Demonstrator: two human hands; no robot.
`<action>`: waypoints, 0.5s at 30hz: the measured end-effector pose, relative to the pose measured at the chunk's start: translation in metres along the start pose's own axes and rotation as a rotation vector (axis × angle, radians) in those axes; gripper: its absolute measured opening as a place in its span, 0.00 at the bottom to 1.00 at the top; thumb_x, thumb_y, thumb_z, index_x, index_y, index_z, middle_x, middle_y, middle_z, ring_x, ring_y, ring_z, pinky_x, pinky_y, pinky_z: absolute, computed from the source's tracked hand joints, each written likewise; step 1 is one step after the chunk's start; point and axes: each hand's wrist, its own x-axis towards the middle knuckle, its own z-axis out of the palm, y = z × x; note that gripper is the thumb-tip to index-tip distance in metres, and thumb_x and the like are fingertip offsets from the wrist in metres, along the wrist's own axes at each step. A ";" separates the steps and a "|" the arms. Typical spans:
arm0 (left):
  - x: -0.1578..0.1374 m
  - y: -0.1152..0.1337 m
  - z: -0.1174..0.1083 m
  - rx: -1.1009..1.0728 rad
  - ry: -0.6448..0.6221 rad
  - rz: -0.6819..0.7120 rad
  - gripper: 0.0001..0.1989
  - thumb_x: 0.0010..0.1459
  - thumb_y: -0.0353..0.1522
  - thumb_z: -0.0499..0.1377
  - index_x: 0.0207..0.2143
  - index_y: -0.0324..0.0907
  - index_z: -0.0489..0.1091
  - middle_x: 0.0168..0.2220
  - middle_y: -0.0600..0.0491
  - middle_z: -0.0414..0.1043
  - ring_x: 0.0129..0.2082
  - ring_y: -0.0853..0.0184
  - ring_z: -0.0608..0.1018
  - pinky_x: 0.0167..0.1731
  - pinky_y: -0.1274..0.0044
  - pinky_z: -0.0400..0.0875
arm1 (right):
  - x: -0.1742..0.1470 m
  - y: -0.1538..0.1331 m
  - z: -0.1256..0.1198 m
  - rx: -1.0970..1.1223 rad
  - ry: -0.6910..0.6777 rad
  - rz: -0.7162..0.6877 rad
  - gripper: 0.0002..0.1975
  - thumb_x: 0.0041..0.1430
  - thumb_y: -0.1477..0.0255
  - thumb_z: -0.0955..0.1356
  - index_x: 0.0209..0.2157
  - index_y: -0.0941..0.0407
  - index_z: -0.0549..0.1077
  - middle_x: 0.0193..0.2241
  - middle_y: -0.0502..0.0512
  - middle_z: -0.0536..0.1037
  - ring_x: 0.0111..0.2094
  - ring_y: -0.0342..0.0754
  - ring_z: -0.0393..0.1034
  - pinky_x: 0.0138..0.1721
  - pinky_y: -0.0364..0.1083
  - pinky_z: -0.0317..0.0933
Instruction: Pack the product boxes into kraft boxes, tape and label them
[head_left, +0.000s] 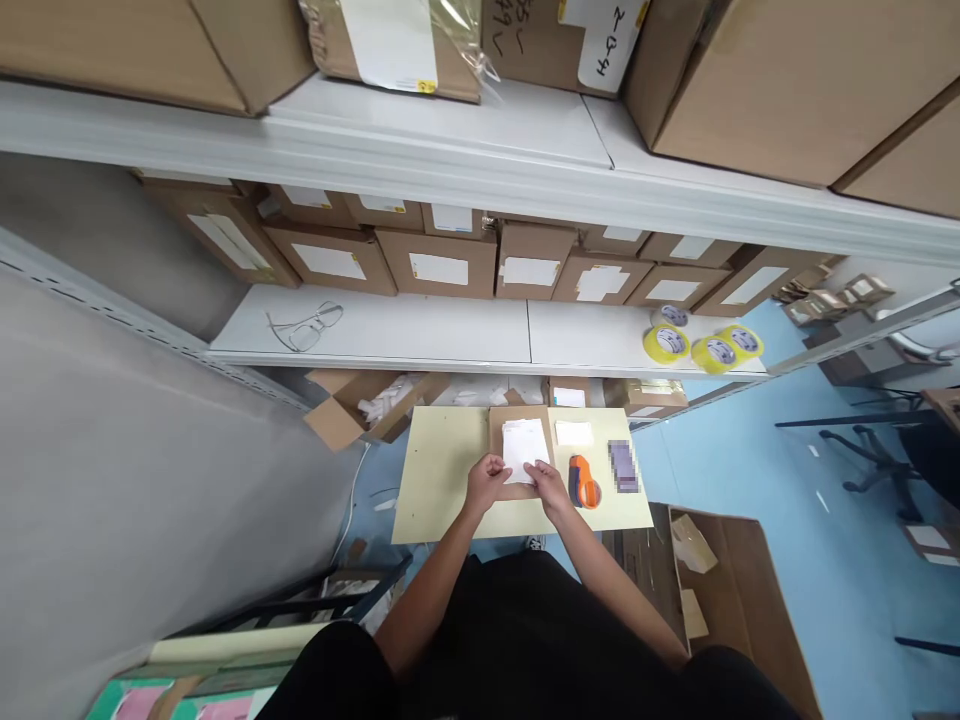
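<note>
A small stack of white paper sheets (525,447) is held over a flat brown cardboard piece (498,425) on the pale yellow table. My left hand (486,482) pinches the lower left edge of the paper. At its lower right edge, my right hand (547,482) grips the same sheets with the thumb on top. Just right of that hand lies an orange tape dispenser (582,482). A separate white slip (574,433) rests above the dispenser, and a phone-like object (623,466), blurred out, is farther right.
The table (442,480) stands below a white shelf (420,325) with glasses (306,328), yellow tape rolls (716,352) and labelled cartons (439,268). An open carton (360,405) is behind left. A large open box (739,580) stands on the floor at right.
</note>
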 end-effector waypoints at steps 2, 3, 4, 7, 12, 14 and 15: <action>0.003 -0.007 0.008 -0.002 0.071 -0.014 0.13 0.48 0.40 0.70 0.29 0.43 0.70 0.26 0.57 0.75 0.29 0.66 0.78 0.35 0.75 0.73 | 0.014 0.002 -0.010 -0.137 -0.017 -0.056 0.20 0.47 0.51 0.76 0.28 0.53 0.76 0.28 0.51 0.79 0.33 0.51 0.74 0.33 0.45 0.65; 0.006 -0.009 0.013 0.017 0.105 -0.029 0.12 0.48 0.38 0.69 0.29 0.43 0.70 0.26 0.57 0.76 0.29 0.66 0.79 0.35 0.76 0.72 | 0.021 0.003 -0.016 -0.216 -0.020 -0.097 0.19 0.48 0.51 0.75 0.26 0.53 0.74 0.26 0.50 0.78 0.32 0.50 0.73 0.33 0.45 0.64; 0.008 -0.010 0.018 0.047 0.135 -0.049 0.11 0.48 0.37 0.69 0.29 0.43 0.71 0.26 0.56 0.76 0.29 0.66 0.79 0.35 0.76 0.72 | 0.028 0.003 -0.021 -0.301 -0.017 -0.136 0.19 0.50 0.52 0.74 0.24 0.53 0.73 0.24 0.49 0.76 0.31 0.49 0.72 0.32 0.45 0.63; 0.018 -0.011 0.034 0.173 0.190 -0.116 0.07 0.49 0.32 0.68 0.30 0.44 0.72 0.27 0.56 0.77 0.31 0.66 0.80 0.37 0.76 0.71 | 0.048 0.004 -0.036 -0.538 0.032 -0.196 0.12 0.52 0.59 0.71 0.25 0.53 0.73 0.20 0.45 0.71 0.27 0.48 0.69 0.33 0.45 0.63; 0.035 -0.012 0.058 0.392 0.239 -0.242 0.06 0.53 0.30 0.67 0.31 0.44 0.72 0.31 0.56 0.79 0.34 0.66 0.81 0.37 0.77 0.71 | 0.074 -0.002 -0.052 -0.752 0.109 -0.189 0.25 0.52 0.71 0.72 0.53 0.53 0.73 0.27 0.46 0.78 0.33 0.50 0.76 0.37 0.45 0.66; 0.039 -0.013 0.065 0.472 0.260 -0.275 0.06 0.54 0.30 0.67 0.32 0.45 0.72 0.34 0.56 0.80 0.36 0.66 0.82 0.39 0.77 0.71 | 0.081 -0.005 -0.055 -0.851 0.099 -0.147 0.26 0.54 0.71 0.72 0.55 0.53 0.70 0.30 0.48 0.80 0.35 0.51 0.78 0.36 0.45 0.65; 0.041 -0.014 0.067 0.511 0.271 -0.288 0.06 0.54 0.31 0.67 0.32 0.45 0.72 0.35 0.55 0.81 0.38 0.66 0.82 0.39 0.78 0.71 | 0.083 -0.007 -0.056 -0.895 0.089 -0.119 0.25 0.55 0.72 0.71 0.55 0.52 0.70 0.31 0.49 0.81 0.36 0.51 0.79 0.35 0.44 0.65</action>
